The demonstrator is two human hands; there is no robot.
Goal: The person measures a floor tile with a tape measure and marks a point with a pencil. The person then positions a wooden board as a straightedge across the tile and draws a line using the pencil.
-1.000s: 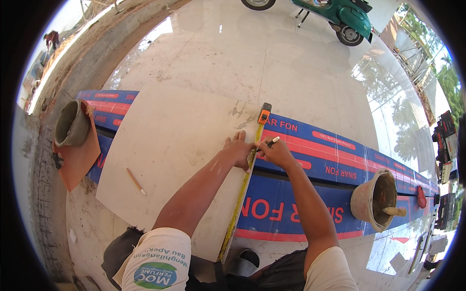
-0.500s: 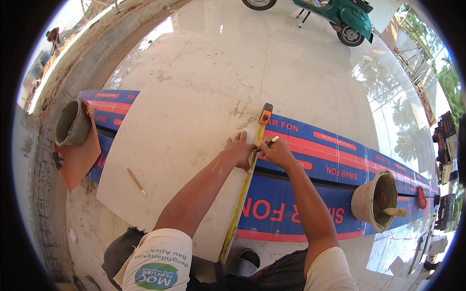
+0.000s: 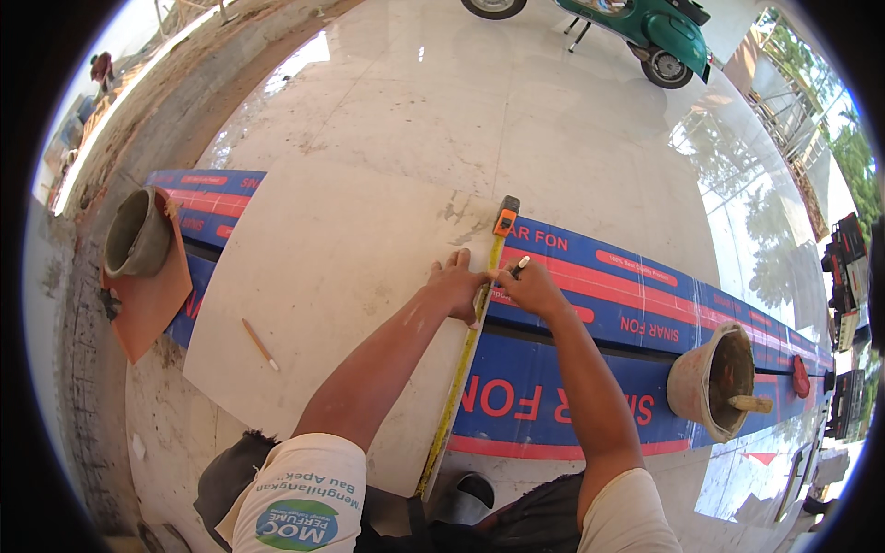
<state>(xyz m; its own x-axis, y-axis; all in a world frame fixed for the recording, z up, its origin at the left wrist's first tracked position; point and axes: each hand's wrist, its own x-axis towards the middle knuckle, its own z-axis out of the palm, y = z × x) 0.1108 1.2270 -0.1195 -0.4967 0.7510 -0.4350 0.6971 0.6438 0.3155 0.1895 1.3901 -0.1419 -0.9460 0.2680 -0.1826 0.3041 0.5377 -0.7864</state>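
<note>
A large pale slab (image 3: pixel 304 267), like a floor tile, lies before me over blue and red cardboard (image 3: pixel 590 295). Along its right edge runs the yellow blade of a tape measure (image 3: pixel 504 222); the black and orange case rests at the far corner. My left hand (image 3: pixel 454 286) is flat on the slab with fingers spread, its thumb side against the blade. Just right of the blade, my right hand (image 3: pixel 535 291) pinches a dark pen (image 3: pixel 521 265) with a white end, its tip hidden by the fingers. A pencil (image 3: pixel 260 345) lies on the slab, left of my left forearm.
A mortar-stained bucket (image 3: pixel 687 385) with a wooden handle sticking out is at right. Another bucket (image 3: pixel 129 244) sits on an orange-brown board (image 3: pixel 157 309) at left. A green scooter (image 3: pixel 654 37) is parked on the glossy floor (image 3: pixel 590 138) at the back. Far left, a person (image 3: pixel 101 70) stands.
My right hand has shifted very slightly right, and the pen has tilted a little, showing more of its dark body. The left hand and tape measure have stayed put.
</note>
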